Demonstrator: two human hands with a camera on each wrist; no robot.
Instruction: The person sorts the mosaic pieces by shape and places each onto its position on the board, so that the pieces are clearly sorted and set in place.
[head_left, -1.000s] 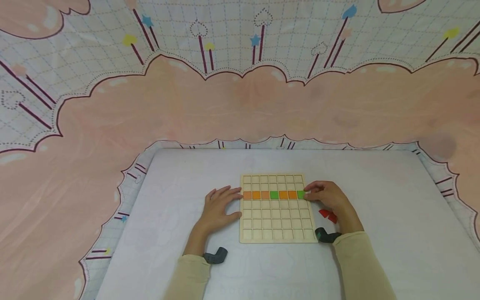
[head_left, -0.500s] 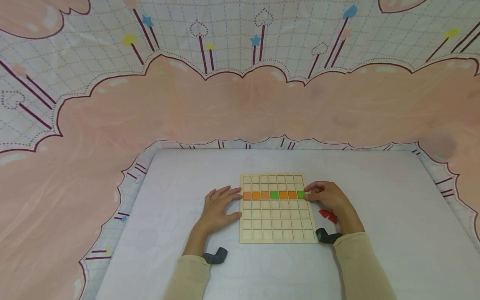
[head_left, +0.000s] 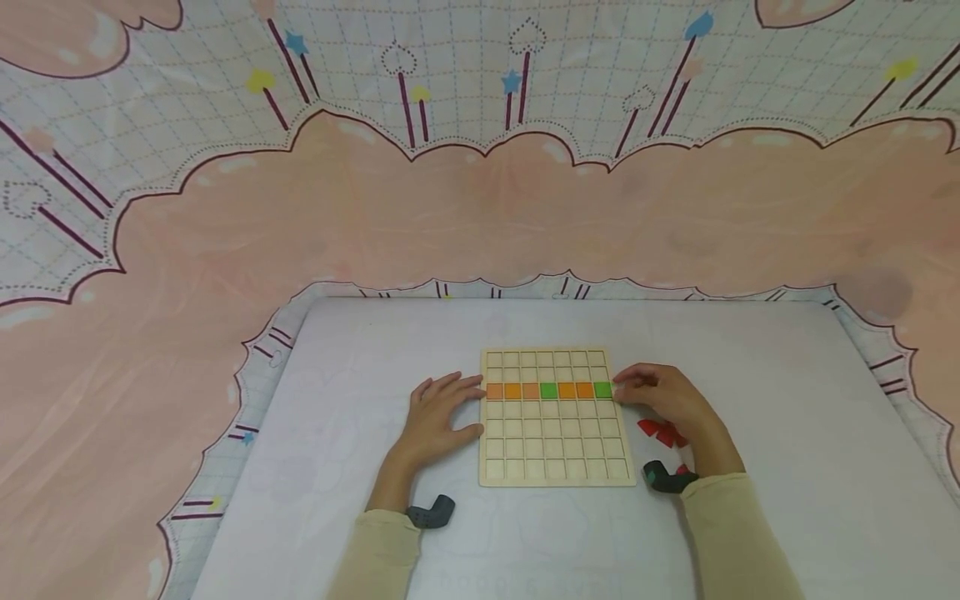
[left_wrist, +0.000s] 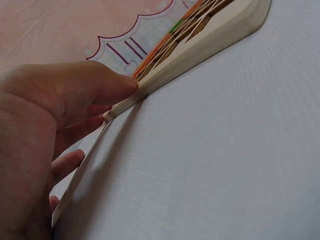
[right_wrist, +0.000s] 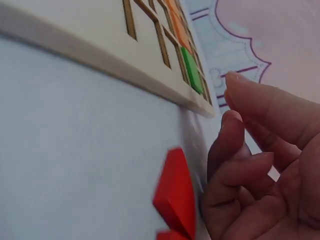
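The left hand (head_left: 437, 417) lies flat on the table (head_left: 750, 400) with its fingers straight and spread, holding nothing. Its fingertips and thumb press against the near edge of the board (head_left: 555, 467), which lies just to the right of it. The left wrist view shows the thumb (left_wrist: 107, 85) touching the board's (left_wrist: 210, 42) rim.

The right hand (head_left: 667, 398) rests on the table at the board's other side, its fingers loosely bent and empty. Its fingertips sit just beside the board's edge, level with the filled row. In the right wrist view the fingers (right_wrist: 250, 105) hover close to the board's (right_wrist: 100, 60) corner without clearly touching it.

That row runs between the two hands: orange tiles (head_left: 512, 390) with one green tile (head_left: 549, 390) among them, and a second green tile (head_left: 603, 389) at the end nearest the right fingertips (right_wrist: 192, 70).

Red pieces (head_left: 660, 431) lie on the table just under the right hand's palm side, close to the wrist (right_wrist: 175, 192). A dark wrist mount (head_left: 666, 477) sits at the right sleeve, another (head_left: 431, 511) at the left sleeve.
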